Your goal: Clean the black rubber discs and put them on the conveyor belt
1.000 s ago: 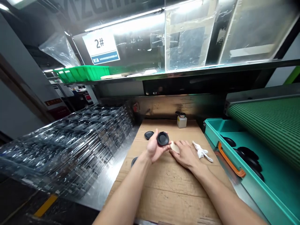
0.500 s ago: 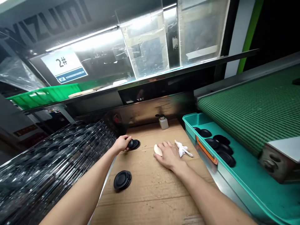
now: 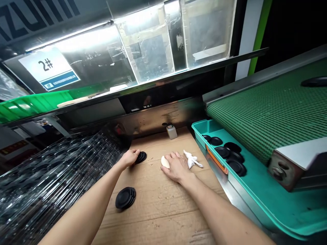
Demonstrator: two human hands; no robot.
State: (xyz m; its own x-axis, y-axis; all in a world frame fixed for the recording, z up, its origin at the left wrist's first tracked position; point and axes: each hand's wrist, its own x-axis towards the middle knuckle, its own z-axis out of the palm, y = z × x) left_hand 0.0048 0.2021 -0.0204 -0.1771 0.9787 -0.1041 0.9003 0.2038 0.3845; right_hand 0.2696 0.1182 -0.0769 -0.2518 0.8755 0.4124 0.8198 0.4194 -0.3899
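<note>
My left hand [image 3: 130, 158] is closed at the left side of a small fanned stack of black round discs [image 3: 141, 157], its fingertips partly hidden behind the nearest disc. Lying low over the cardboard sheet [image 3: 158, 197], my right hand [image 3: 178, 166] has its thumb and fingers around a cream-coloured, flat, rounded pad [image 3: 165, 162]. Just right of that hand is a crumpled white cloth [image 3: 192, 159]. A second stack of black discs [image 3: 125, 198] leans over on the cardboard, nearer to me.
A small pale bottle [image 3: 171, 131] stands at the cardboard's far edge. On the right, a teal bin [image 3: 258, 194] holds several black discs below a green conveyor belt [image 3: 255, 109], which carries another black disc [image 3: 315, 81]. Clear plastic trays [image 3: 76, 170] are piled at left.
The view has turned slightly right, so most things sit further left. More of the black disc on the conveyor shows. Both hands stay at the same things.
</note>
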